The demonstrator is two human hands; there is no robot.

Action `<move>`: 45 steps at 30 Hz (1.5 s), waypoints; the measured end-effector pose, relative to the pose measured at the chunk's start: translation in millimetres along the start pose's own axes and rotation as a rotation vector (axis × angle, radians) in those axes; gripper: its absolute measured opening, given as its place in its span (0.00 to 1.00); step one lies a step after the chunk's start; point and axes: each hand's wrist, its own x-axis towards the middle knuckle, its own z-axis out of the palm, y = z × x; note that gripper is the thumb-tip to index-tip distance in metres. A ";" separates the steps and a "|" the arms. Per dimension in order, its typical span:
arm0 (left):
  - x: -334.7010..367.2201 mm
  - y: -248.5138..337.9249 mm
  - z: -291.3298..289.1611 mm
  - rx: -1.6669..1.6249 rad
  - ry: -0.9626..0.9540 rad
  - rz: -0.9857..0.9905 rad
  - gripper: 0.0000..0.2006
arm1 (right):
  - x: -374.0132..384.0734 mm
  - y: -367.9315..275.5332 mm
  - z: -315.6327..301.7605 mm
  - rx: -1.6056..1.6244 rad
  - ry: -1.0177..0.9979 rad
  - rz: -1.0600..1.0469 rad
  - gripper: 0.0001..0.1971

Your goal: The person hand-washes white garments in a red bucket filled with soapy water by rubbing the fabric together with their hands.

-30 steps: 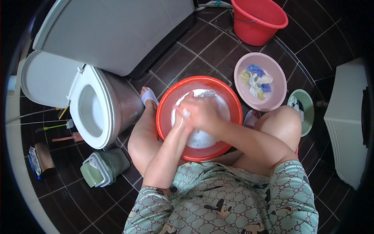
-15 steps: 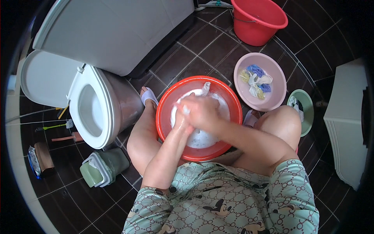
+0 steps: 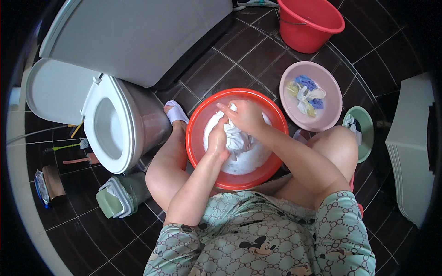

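Note:
A red basin of soapy white water stands on the dark tiled floor between my knees. Over its middle both hands grip a wet white cloth. My left hand is closed on the cloth's near left side. My right hand clamps its far side from above, knuckles up. The two hands press against each other with the cloth bunched between them, partly hidden by the fingers.
A pink basin with blue, white and yellow cloths sits to the right, a small green bowl beside it. A red bucket stands far right. A white toilet is at left, a green lidded bin below it, a white cabinet at right.
Both hands have shifted slightly on the cloth; the right hand has slid toward the far side and the cloth now bunches lower between the hands.

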 end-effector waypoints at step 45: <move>127.9 -97.9 -144.3 0.948 0.426 0.398 0.12 | -52.2 140.9 106.6 -0.180 -0.086 0.583 0.18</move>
